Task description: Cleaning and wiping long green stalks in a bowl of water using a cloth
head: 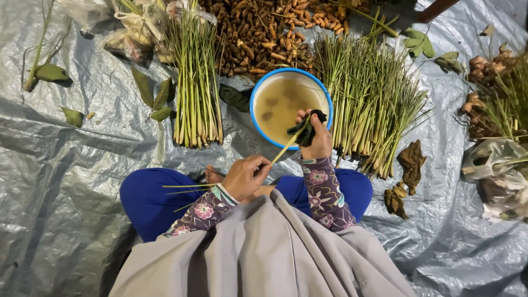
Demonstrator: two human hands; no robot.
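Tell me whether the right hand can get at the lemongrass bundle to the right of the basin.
Probably yes: the right hand holds a dark cloth at the basin rim, and the lemongrass bundle lies right beside it, nothing between.

Lemongrass stalk (286,146) slanted (dark cloth (307,129) wrapped).

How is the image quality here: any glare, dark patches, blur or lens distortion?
Head view: mostly sharp; the silver tarp shows patchy glare on its creases; the lower corners fall dark; the wide lens bends the edges; left hand, right hand and bowl are evenly lit and in focus.
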